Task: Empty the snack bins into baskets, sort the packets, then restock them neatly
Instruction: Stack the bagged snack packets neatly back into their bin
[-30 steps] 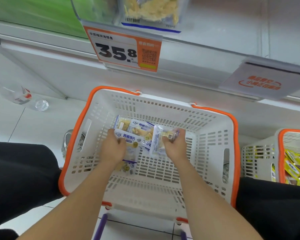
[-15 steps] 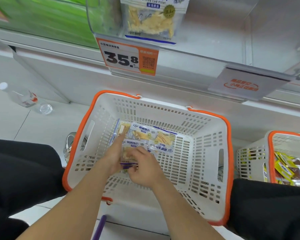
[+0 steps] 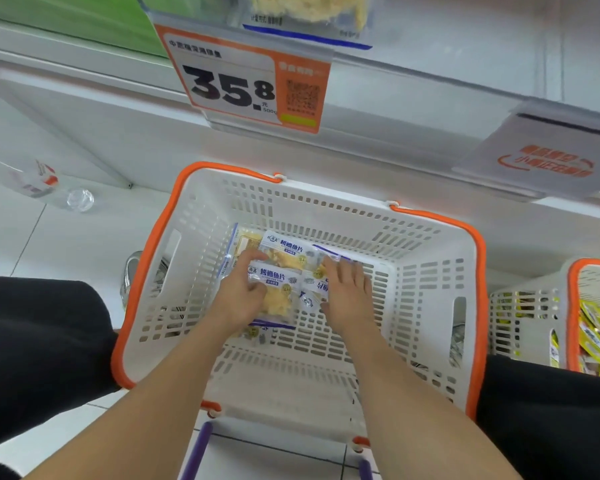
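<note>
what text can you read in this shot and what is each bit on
"35.8", large black digits, on the orange-and-white price tag on the shelf edge.
"烤鳕鱼片", in blue, on the snack packets in the white basket.
Too blurred to read: the price tag's heading line, the orange characters on the grey sign, the label on the bottle.

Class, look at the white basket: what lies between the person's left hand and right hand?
Overlapping fish-snack packets fill the stretch between the left hand and the right hand, on the floor of the basket. The head view shows this.
</note>
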Demonstrator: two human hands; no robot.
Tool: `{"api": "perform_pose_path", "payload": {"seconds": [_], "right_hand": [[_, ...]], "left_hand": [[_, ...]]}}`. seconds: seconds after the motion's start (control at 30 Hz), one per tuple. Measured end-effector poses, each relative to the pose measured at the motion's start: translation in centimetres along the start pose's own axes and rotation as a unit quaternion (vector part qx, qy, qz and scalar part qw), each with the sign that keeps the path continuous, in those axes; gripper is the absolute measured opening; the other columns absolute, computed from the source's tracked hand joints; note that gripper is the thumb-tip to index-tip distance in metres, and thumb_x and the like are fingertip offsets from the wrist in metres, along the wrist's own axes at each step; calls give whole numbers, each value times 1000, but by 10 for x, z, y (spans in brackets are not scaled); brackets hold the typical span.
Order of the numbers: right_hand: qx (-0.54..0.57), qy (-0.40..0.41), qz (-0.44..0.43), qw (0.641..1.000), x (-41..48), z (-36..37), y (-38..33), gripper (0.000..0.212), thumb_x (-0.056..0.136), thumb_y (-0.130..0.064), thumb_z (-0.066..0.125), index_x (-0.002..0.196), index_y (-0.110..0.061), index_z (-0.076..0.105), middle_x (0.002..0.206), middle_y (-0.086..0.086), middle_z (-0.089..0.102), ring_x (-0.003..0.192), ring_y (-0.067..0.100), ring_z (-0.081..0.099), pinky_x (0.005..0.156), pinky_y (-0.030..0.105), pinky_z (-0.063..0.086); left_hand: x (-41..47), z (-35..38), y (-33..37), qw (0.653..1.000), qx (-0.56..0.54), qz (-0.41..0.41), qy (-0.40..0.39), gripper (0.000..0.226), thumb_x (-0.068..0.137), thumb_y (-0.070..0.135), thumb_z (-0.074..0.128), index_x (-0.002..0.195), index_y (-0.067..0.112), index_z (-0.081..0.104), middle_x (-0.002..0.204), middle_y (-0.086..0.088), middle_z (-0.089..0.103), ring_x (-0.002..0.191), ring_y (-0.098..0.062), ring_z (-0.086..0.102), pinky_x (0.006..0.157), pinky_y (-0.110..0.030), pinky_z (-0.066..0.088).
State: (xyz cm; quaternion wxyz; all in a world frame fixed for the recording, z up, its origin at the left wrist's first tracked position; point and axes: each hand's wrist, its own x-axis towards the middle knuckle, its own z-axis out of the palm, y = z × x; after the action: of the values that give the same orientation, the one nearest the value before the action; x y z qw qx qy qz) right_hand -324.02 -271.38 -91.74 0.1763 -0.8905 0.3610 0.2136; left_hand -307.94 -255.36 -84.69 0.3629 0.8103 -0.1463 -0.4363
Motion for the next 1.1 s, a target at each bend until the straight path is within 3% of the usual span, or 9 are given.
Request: {"api": "perform_pose_path", "payload": {"seconds": [0.17, 0.27, 0.4, 0.57, 0.7, 0.8, 0.9, 1.0, 1.1], "right_hand": [[87, 96, 73, 989, -12, -6, -9, 57, 100, -35, 54, 150, -25, 29, 113, 12, 60, 97, 31, 65, 79, 43, 58], [264, 127, 174, 940, -19, -24, -23, 67, 103, -25, 47, 161, -23, 13, 80, 8, 64, 58, 21, 61, 44, 29, 44], [469, 60, 123, 872, -36, -52, -52, 80, 103, -19, 57, 165, -26, 7, 87, 2, 71, 66, 18, 69, 51, 30, 54], [653, -61, 94, 749, -65, -99, -61, 30, 109, -27, 46, 136, -40, 47, 98, 5, 69, 78, 41, 76, 71, 46, 66], [524, -39, 26, 851, -80, -119, -43, 37, 90, -24, 82, 123, -25, 63, 108, 8, 61, 78, 27, 74, 76, 38, 64], [297, 36, -40, 953, -82, -140, -29, 44, 76, -57, 84, 110, -38, 64, 112, -4, 50, 115, 19, 46, 91, 30, 37], [232, 76, -17, 970, -94, -176, -21, 45, 83, -66, 74, 105, -29, 64, 112, -3, 55, 112, 19, 45, 93, 36, 40], [207, 99, 9, 973, -107, -216, -12, 46, 101, -54, 61, 86, -10, 63, 79, 5, 68, 82, 25, 66, 77, 39, 53], [186, 102, -12, 977, -119, -246, -16, 34, 104, -43, 60, 98, -10, 63, 85, 8, 70, 78, 27, 66, 69, 36, 51]], "left_hand": [[4, 2, -3, 999, -19, -3, 26, 49, 99, -8, 41, 115, 36, 57, 52, 6, 42, 41, -11, 30, 41, -26, 30], [0, 8, 7, 998, -10, 42, 40, 52, 101, -6, 42, 126, 37, 57, 65, 3, 58, 41, -8, 35, 44, -27, 36], [-8, 18, 28, 992, 32, 124, 17, 67, 102, -4, 49, 157, 31, 33, 130, -3, 62, 68, 8, 58, 67, -11, 49], [-17, 10, 44, 991, 45, 112, -50, 45, 102, 8, 51, 139, 34, 54, 81, -7, 71, 65, -27, 67, 64, -50, 60], [-40, -4, 75, 992, -31, 80, -93, 26, 93, 4, 61, 108, 24, 69, 91, -10, 77, 79, -30, 74, 67, -44, 60], [-55, -13, 94, 990, -47, 48, -125, 32, 89, 6, 62, 115, 24, 68, 107, -13, 75, 96, -35, 73, 84, -46, 57], [-67, -29, 113, 987, -38, 30, -150, 45, 89, 18, 61, 129, 38, 64, 128, 4, 72, 119, -25, 66, 104, -54, 52], [-80, -46, 135, 986, -79, 26, -147, 39, 98, 7, 48, 121, 32, 67, 125, -9, 71, 105, -20, 64, 85, -38, 50], [-90, -58, 155, 989, -84, 22, -119, 47, 99, 13, 49, 142, 30, 53, 121, -2, 72, 105, -22, 66, 79, -36, 46]]}}
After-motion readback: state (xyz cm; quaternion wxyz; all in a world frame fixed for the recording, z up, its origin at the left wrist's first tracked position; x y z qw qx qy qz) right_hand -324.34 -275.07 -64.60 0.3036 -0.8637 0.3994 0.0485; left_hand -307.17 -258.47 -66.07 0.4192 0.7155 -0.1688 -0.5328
